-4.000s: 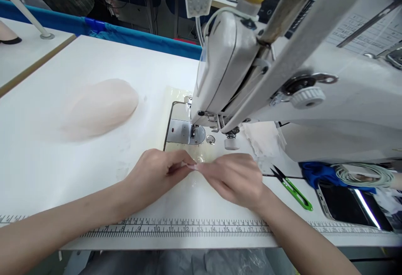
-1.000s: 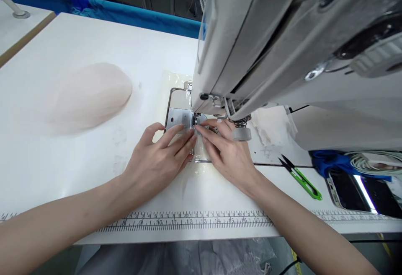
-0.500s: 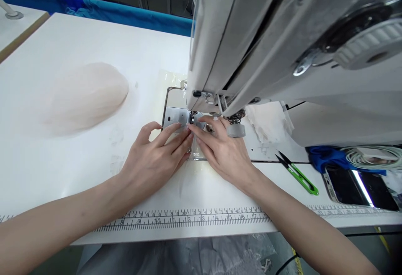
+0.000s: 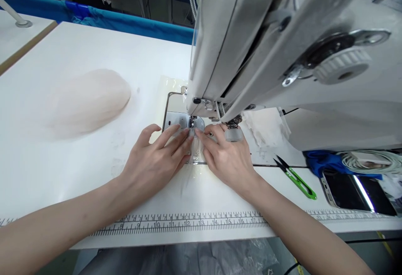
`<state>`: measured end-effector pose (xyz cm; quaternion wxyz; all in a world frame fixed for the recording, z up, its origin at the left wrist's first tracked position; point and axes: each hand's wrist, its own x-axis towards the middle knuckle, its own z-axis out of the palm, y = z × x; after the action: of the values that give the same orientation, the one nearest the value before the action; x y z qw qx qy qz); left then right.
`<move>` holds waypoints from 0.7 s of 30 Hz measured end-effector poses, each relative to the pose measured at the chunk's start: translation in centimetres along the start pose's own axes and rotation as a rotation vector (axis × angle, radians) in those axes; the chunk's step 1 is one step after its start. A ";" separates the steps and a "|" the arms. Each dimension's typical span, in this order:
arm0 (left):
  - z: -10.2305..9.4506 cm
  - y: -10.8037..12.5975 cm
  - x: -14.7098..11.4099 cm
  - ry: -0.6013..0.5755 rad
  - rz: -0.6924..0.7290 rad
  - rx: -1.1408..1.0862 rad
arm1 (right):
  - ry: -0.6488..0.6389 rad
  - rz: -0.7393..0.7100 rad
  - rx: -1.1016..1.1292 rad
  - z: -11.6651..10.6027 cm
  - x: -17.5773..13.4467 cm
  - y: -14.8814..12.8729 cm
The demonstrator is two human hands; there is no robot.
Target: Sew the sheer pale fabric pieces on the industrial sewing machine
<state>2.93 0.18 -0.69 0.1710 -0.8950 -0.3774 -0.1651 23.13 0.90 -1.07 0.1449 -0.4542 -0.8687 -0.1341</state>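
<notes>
Beneath the sewing machine head (image 4: 216, 48), my left hand (image 4: 155, 157) lies palm down on the metal needle plate (image 4: 176, 120). Its index finger and thumb close on a thin sheer fabric (image 4: 191, 170), which is hard to see against the white table. Outer fingers of that hand rest on the plate, slightly spread. My right hand (image 4: 229, 153) is just right of the presser foot (image 4: 192, 121). Its index finger is stretched to the plate beside the fabric, fingers apart and the others bent. The needle tip is too small to make out.
A sheer pale fabric piece (image 4: 94, 101) lies on the left of the table. Folded pale fabric (image 4: 266, 126) sits under the machine arm. Green thread snips (image 4: 297, 178), a phone (image 4: 358, 191), coiled cable (image 4: 370, 161) and blue cloth (image 4: 320, 160) are at right. A ruler strip (image 4: 188, 222) lines the front edge.
My right index fingertip has moved right, away from the left fingertips beside the presser foot. The left hand stays nearly in place. The whole view has shifted slightly.
</notes>
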 end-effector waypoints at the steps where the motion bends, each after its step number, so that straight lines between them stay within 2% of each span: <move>1: 0.0 0.0 0.0 -0.007 -0.007 0.001 | -0.010 0.004 -0.006 0.0 0.0 0.0; 13: 0.5 0.1 0.4 0.000 -0.059 -0.081 | -0.036 0.023 -0.033 0.0 0.2 0.3; 21: 0.1 0.2 0.4 -0.019 -0.030 -0.003 | -0.022 0.011 -0.031 -0.1 0.2 0.4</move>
<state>3.36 0.35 -0.69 0.1638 -0.8909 -0.3922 -0.1598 23.31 1.21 -0.82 0.1292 -0.4627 -0.8655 -0.1418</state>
